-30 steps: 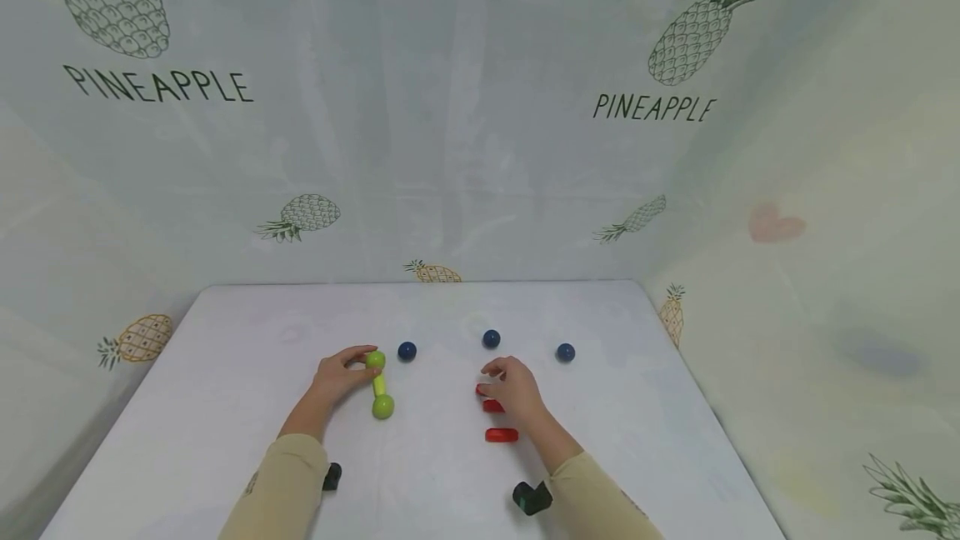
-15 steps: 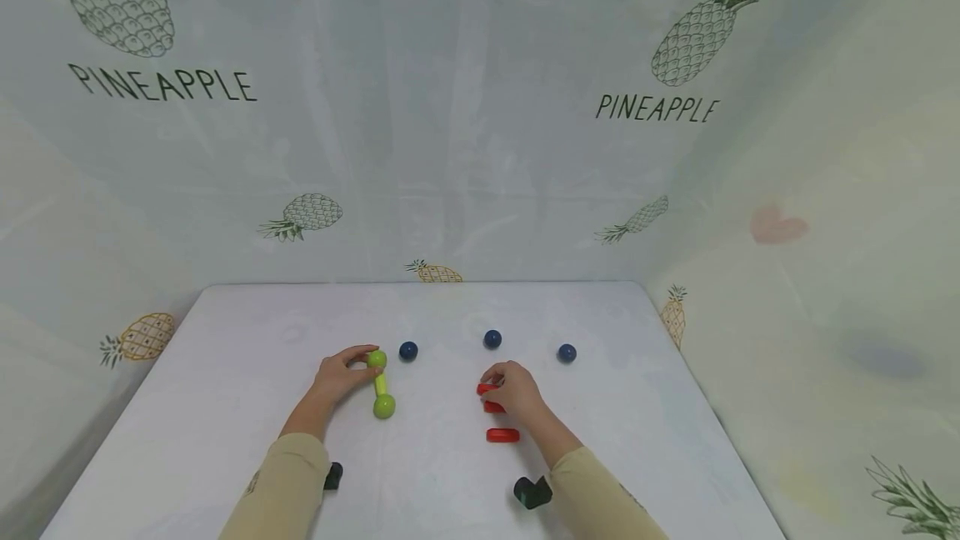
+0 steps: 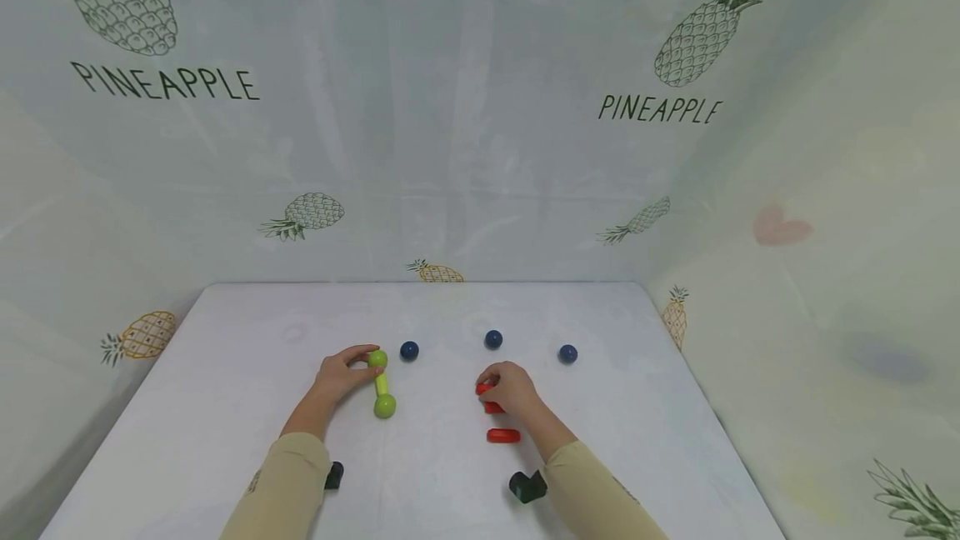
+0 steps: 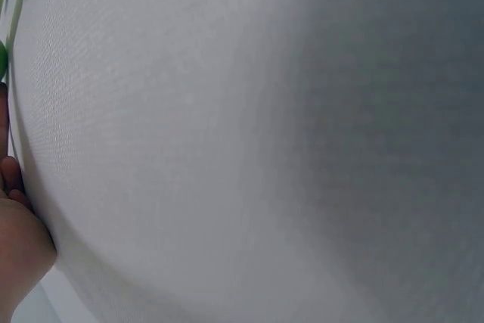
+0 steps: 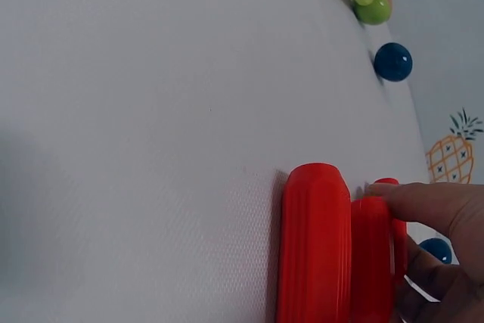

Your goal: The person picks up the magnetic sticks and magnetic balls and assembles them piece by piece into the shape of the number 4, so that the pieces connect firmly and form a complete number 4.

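On the white table, my left hand [image 3: 347, 373] pinches the far ball of a lime-green dumbbell-shaped piece [image 3: 381, 383] between thumb and fingers. That piece is two balls joined by a short rod. My right hand [image 3: 513, 392] grips the farthest red rod [image 3: 483, 389] with thumb and fingertips. Nearer to me lie a second red rod [image 3: 493, 408], partly covered by the hand, and a third red rod [image 3: 503, 436] with ridged sides. In the right wrist view, the thumb crosses over the end of the middle red rod [image 5: 370, 262]. The left wrist view catches only the edge of the hand [image 4: 23, 243].
Three dark blue balls lie farther back: a left one [image 3: 408, 351], a middle one [image 3: 492, 339] and a right one [image 3: 567, 353]. Black devices sit by the right sleeve [image 3: 527, 487] and left sleeve [image 3: 334, 475]. A pineapple-print curtain [image 3: 480, 107] hangs behind the table [image 3: 247, 332].
My right hand's fingers have come together on the farthest red rod, and its forearm has shifted slightly left. The left hand keeps its hold on the green piece.
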Demonstrator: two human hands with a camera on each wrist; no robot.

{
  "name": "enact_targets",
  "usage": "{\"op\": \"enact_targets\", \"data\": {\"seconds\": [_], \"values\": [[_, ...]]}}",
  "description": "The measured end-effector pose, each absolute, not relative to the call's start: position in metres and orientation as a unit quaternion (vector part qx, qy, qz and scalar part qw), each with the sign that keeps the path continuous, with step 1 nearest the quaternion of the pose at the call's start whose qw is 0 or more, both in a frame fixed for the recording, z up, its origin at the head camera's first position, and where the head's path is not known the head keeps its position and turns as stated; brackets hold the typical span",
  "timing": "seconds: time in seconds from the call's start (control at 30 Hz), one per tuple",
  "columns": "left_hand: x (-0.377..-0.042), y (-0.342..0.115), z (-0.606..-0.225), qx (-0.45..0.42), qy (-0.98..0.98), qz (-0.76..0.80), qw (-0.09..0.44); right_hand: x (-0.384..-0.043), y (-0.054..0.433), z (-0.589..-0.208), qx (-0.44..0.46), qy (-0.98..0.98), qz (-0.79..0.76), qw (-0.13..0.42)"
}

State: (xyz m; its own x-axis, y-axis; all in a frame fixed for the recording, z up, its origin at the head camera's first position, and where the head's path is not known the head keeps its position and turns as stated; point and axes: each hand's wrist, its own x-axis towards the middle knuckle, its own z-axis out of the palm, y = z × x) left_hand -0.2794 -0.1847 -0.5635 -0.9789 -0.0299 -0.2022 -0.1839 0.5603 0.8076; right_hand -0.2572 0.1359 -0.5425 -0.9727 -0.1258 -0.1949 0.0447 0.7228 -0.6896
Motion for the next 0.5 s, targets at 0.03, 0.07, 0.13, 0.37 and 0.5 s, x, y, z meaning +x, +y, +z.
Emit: {"op": "enact_targets", "data": {"seconds": [0.03, 0.07, 0.13, 0.37, 0.5], "values": [[-0.279, -0.185, -0.563, -0.061, 0.88, 0.465, 0.082, -0.257, 0.135, -0.542, -0.021, 0.921, -0.371, 0.116], [-0.279, -0.185, -0.564, -0.062, 0.879, 0.465, 0.082, -0.257, 0.135, -0.542, -0.022, 0.921, -0.371, 0.117], [-0.279, -0.184, -0.564, -0.063, 0.88, 0.464, 0.081, -0.257, 0.133, -0.542, -0.025, 0.921, -0.371, 0.115], [-0.28, -0.185, -0.565, -0.059, 0.881, 0.463, 0.079, -0.258, 0.128, -0.543, -0.03, 0.916, -0.384, 0.114], [-0.28, -0.185, -0.564, -0.058, 0.88, 0.464, 0.082, -0.258, 0.123, -0.541, -0.036, 0.908, -0.403, 0.11]]}}
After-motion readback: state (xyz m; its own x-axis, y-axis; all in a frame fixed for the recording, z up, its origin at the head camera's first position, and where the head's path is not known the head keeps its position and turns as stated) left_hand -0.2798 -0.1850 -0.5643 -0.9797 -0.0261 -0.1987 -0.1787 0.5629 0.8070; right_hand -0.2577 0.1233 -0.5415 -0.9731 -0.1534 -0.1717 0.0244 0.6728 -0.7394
